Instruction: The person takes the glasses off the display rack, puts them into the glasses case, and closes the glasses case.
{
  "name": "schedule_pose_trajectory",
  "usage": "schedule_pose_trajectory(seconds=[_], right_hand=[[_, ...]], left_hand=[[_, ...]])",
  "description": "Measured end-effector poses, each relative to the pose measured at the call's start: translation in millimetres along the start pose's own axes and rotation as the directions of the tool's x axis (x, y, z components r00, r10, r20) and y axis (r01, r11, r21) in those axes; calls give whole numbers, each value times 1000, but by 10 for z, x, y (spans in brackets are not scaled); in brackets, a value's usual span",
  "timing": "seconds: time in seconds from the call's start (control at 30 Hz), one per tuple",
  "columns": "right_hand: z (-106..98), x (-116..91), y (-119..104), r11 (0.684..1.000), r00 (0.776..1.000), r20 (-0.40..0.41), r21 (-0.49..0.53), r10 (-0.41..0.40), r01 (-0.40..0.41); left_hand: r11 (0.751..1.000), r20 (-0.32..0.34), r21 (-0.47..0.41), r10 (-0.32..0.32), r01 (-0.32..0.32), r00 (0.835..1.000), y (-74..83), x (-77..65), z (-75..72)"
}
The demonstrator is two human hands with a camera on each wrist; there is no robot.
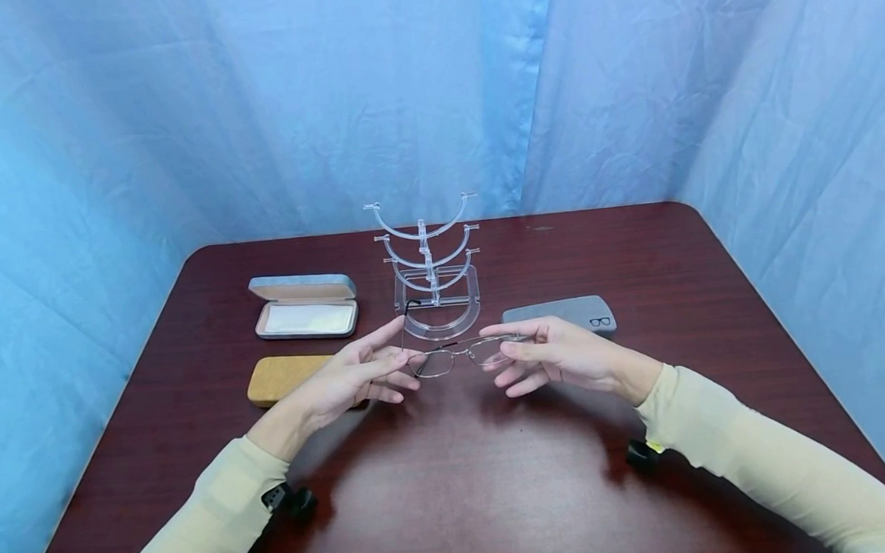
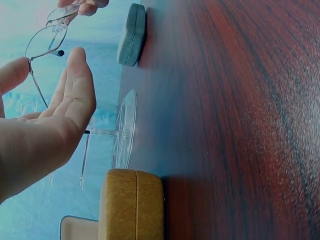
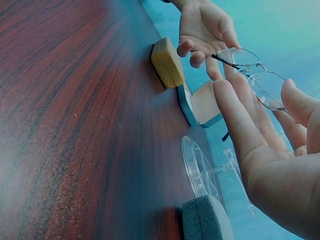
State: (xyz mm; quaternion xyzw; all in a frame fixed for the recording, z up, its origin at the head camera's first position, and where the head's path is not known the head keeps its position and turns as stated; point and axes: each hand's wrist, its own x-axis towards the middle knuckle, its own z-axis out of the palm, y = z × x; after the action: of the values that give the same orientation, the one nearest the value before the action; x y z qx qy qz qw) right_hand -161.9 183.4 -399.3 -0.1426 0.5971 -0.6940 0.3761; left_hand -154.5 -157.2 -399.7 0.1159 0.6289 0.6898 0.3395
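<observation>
Wire-rimmed eyeglasses (image 1: 434, 364) are held above the table between both hands. My left hand (image 1: 350, 373) pinches the left end of the frame near the hinge, thumb in front. At the opposite end, my right hand (image 1: 567, 358) grips the other side with thumb and fingers. The left temple rises away from the frame to a dark tip; the right temple lies folded behind the lenses, its dark tip showing in both wrist views. Under the left hand is a mustard-yellow glasses case (image 1: 286, 378), partly hidden. Behind the right hand lies a closed grey case (image 1: 564, 310) with a glasses mark.
A clear tiered display stand (image 1: 434, 289) stands behind the eyeglasses. To its left sits an open grey-blue case (image 1: 305, 307) with a white cloth-like piece (image 1: 309, 318) inside. The dark wood table (image 1: 461, 493) is bordered by blue curtains (image 1: 365, 88).
</observation>
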Motion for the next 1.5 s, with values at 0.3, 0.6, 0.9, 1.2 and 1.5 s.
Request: schedule_pose_trajectory(seconds=[0.3, 0.6, 0.9, 1.2, 1.5], right_hand=[[11, -3, -6, 1000, 1000, -2, 3, 3, -3], [7, -12, -5, 1000, 1000, -7, 4, 8, -7], [-2, -11, -6, 1000, 1000, -3, -4, 5, -5], [-4, 1, 1, 999, 1000, -11, -38, -11, 11], [-10, 9, 11, 990, 998, -57, -140, -41, 33]], left_hand=[[1000, 36, 27, -7, 6, 999, 1, -16, -10], [997, 57, 79, -7, 2, 998, 14, -23, 32], [989, 81, 145, 23, -34, 996, 9, -27, 53], [992, 68, 121, 23, -31, 997, -5, -4, 63], [995, 65, 101, 0, -7, 998, 11, 2, 86]])
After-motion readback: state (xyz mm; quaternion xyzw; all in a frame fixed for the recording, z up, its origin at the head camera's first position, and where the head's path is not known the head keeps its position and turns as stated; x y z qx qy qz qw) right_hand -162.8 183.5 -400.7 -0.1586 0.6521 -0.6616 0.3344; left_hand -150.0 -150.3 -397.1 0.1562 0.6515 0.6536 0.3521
